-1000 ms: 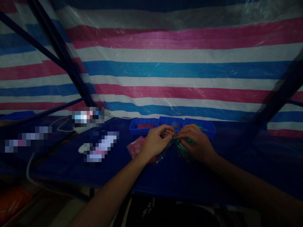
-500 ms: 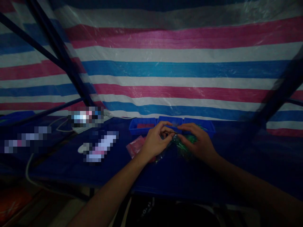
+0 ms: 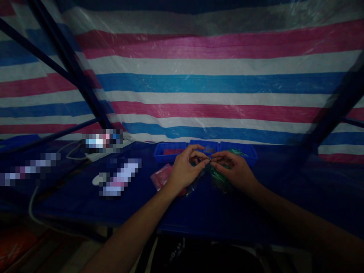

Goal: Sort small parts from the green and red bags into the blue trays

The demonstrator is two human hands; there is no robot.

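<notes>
My left hand [image 3: 189,167] and my right hand [image 3: 234,167] meet fingertip to fingertip above the blue table [image 3: 182,216]. Both are closed in a pinch on something small, thin and dark between them, too small and dim to name. Below my left hand lies a pink plastic bag [image 3: 161,176], partly covered by the wrist. Green crinkled plastic [image 3: 220,176], perhaps a bag, lies under my right hand. Clear plastic [image 3: 192,186] shows between the two.
Behind my hands stand a left blue tray [image 3: 160,151] with reddish contents, a middle blue tray [image 3: 204,144] and a right blue tray [image 3: 253,151] holding green pieces. Leftward are a white round object [image 3: 99,179], a power strip [image 3: 96,154] and cables. Blue metal posts [image 3: 88,94] frame a striped sheet.
My right hand has moved left and its fingers have come together, now pinching at my left fingertips. My left hand keeps its pinch. The view has shifted slightly.
</notes>
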